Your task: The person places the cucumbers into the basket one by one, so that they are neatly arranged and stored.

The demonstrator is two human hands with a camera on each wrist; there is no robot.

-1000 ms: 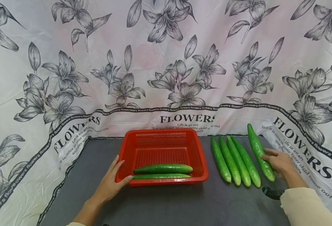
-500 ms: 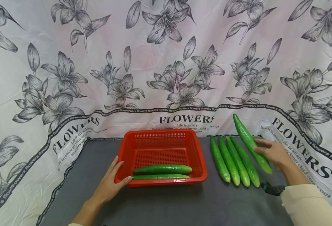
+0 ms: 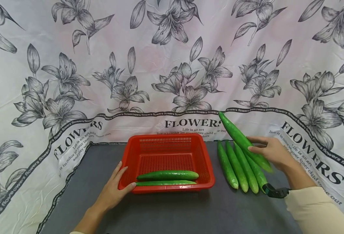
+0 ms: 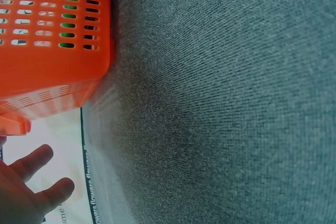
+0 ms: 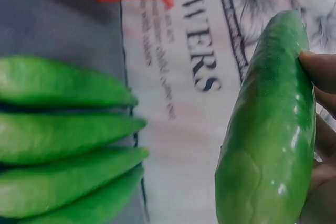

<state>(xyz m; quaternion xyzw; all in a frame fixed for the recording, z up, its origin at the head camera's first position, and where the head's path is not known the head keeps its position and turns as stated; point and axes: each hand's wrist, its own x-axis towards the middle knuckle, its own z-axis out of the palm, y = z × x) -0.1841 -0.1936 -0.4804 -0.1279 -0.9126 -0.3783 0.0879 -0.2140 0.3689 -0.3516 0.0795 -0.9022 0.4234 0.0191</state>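
Cucumber (image 3: 242, 139) slanting over its neighbours: knocking them or slipping is the main worry

Flowered cloth (image 3: 160, 74) is filling the upper frame, and the grey table (image 3: 172, 211) is spreading out below it.

At the frame's centre, the red basket (image 3: 172, 188) is standing on the table. It is holding two cucumbers crosswise along its near side: the farther cucumber (image 3: 167, 175) is showing plainly, while the near rim is partly hiding the nearer cucumber (image 3: 166, 183).

To the basket's right in the frame, a row of four cucumbers (image 3: 238, 170) is lying side by side. The held one is crossing in front of the row's right part; you may be leaving it little clearance, and a low path could be setting one rolling.

Your right hand (image 3: 272, 151) is pinching that held cucumber between thumb and fingers, a little below its middle. Its long upper end is pointing to the upper left, so uneven weight and glossy skin could be working your pinch loose.

Your left hand (image 3: 113, 188) is touching the basket's left side with outstretched fingers, not clasping it; pushing too hard there could be shifting the basket.
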